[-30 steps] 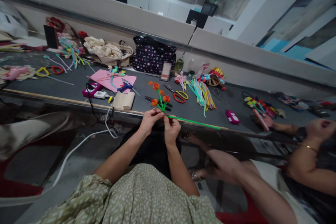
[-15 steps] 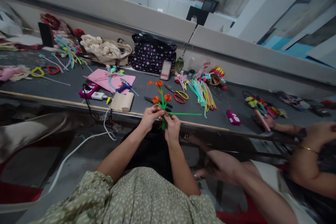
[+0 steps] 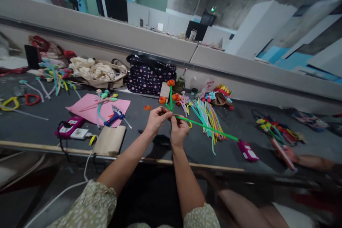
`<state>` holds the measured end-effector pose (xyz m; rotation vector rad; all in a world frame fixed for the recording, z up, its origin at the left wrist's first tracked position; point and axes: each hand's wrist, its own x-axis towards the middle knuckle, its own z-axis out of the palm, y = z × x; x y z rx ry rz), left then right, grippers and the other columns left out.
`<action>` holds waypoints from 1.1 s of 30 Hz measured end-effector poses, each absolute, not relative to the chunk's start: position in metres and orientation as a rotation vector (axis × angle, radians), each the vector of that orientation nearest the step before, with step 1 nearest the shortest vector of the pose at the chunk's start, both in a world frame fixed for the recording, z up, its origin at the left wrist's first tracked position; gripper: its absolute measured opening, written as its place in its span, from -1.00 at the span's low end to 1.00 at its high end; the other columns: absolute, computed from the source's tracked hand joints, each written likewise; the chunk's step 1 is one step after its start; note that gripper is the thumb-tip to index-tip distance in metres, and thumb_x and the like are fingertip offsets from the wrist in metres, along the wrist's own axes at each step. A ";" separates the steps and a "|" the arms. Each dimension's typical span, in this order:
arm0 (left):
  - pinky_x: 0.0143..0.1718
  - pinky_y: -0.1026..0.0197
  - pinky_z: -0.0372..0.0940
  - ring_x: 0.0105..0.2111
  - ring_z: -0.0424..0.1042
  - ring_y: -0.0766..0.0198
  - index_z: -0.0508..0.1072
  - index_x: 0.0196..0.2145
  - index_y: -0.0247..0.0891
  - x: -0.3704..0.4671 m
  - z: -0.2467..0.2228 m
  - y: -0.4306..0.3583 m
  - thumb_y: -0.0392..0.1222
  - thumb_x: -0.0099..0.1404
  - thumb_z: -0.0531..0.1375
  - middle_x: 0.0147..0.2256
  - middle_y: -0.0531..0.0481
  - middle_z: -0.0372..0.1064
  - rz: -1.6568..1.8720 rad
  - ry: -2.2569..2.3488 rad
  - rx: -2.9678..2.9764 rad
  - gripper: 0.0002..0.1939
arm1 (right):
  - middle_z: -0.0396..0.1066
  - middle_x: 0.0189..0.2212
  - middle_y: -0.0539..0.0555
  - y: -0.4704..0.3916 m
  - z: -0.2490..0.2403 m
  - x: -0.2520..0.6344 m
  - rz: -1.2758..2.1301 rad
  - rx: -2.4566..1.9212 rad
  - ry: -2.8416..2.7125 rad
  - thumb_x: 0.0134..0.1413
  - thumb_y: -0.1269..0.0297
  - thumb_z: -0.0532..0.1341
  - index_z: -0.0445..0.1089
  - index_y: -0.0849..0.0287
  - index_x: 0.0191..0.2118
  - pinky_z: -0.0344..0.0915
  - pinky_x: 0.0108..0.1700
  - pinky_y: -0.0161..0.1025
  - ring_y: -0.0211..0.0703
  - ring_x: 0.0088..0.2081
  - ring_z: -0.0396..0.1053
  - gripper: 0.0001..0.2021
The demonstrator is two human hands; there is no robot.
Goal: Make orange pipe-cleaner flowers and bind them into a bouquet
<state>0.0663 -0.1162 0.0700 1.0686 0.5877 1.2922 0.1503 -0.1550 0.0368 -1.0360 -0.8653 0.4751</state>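
Note:
My left hand is closed in a pinch around the green stems of a small bunch of pipe-cleaner flowers. Three orange blooms top the bunch, which stands roughly upright above the table. Right beside it, my right hand pinches a green pipe cleaner close to the stems. That pipe cleaner stretches out to the right, its far end in line with a magenta box. My fingers hide where stems and pipe cleaner meet. A loose orange piece lies left of the bunch.
Loose pipe cleaners lie right of my hands. To the left are a glue gun, pink paper and a magenta power strip. A dotted bag stands behind. Another person's hand is at far right.
My hands and the flowers have moved forward over the table, away from its front edge. The green pipe cleaner now reaches farther right and slopes down. The camera view has tilted up.

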 end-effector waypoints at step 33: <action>-0.44 0.30 0.23 -0.56 0.30 0.39 0.43 -0.59 -0.32 0.104 0.004 -0.023 -0.14 -0.13 0.43 -0.59 0.07 0.35 1.223 0.676 0.909 -0.73 | 0.42 -0.45 0.02 -0.069 -0.015 0.207 0.758 -1.048 -0.938 -0.04 0.18 0.29 0.44 0.23 -0.37 0.35 -0.32 -0.27 -0.24 -0.45 0.36 -0.80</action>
